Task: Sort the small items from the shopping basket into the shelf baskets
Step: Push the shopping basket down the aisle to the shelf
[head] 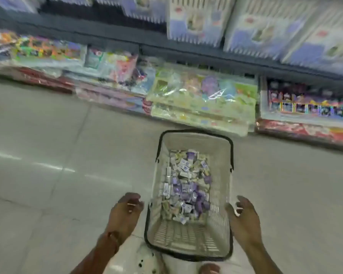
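Observation:
A white shopping basket with a black rim and folded handles stands on the tiled floor in front of me. Several small purple, white and pale yellow packets lie heaped in its far half. My left hand hovers just left of the basket, fingers loosely curled, holding nothing. My right hand hovers at the basket's right rim, fingers relaxed and empty; whether it touches the rim is unclear. The whole view is blurred by motion.
A low shelf runs across the back with colourful flat toy packs in plastic wrap. Above it hang white and blue boxed packs. Grey floor tiles stretch to the left. My foot shows below the basket.

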The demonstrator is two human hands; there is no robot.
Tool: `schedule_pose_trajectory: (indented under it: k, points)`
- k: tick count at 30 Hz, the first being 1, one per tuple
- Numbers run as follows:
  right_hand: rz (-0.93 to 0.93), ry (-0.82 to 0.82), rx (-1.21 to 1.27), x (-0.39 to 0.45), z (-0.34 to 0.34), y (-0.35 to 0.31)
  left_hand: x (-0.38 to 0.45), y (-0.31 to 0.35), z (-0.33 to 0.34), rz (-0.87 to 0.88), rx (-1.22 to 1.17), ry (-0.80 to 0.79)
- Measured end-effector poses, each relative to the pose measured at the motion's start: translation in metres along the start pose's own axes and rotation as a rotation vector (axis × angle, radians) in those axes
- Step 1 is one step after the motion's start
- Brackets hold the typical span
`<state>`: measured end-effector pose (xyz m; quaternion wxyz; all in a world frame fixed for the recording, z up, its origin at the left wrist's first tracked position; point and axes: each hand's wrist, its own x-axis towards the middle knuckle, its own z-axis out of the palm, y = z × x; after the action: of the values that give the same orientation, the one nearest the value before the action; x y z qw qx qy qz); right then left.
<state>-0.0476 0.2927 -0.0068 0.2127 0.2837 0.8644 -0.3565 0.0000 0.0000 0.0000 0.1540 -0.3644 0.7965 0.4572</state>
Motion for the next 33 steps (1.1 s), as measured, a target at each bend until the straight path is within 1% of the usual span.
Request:
schedule_pose_trajectory:
  k: [1,3,5,8,11,14,16,19,22,29,33]
  points:
    - [-0.008,0.057,0.026,0.018,0.011,0.012,0.019,-0.01,0.018,0.045,0.026,0.022]
    - [-0.012,0.12,0.072,0.049,0.03,0.032,0.051,-0.027,0.049,0.093,0.087,0.075]
    - [0.014,0.142,0.122,0.079,0.046,0.049,0.08,-0.036,0.079,0.087,0.111,0.108]
    - [0.001,0.121,0.072,0.109,0.06,0.072,0.104,-0.052,0.115,0.074,0.15,0.126]
    - [-0.011,0.12,0.001,0.13,0.067,0.084,0.118,-0.061,0.133,0.032,0.131,0.216]
    - [-0.023,0.048,0.017,0.131,0.068,0.081,0.111,-0.061,0.134,-0.03,0.048,0.239]
    - [-0.056,0.037,0.044,0.125,0.065,0.073,0.098,-0.061,0.13,-0.061,0.011,0.265]
    - [-0.125,0.002,0.055,0.107,0.051,0.048,0.069,-0.055,0.106,-0.133,-0.047,0.333]
    - [-0.201,-0.045,0.049,0.083,0.026,-0.002,0.037,-0.034,0.065,-0.197,-0.094,0.393]
    - [-0.381,-0.142,0.033,0.005,-0.023,-0.151,-0.037,0.036,-0.063,-0.281,-0.215,0.546]
    - [-0.505,-0.217,0.016,-0.048,-0.031,-0.244,-0.069,0.063,-0.142,-0.339,-0.304,0.661]
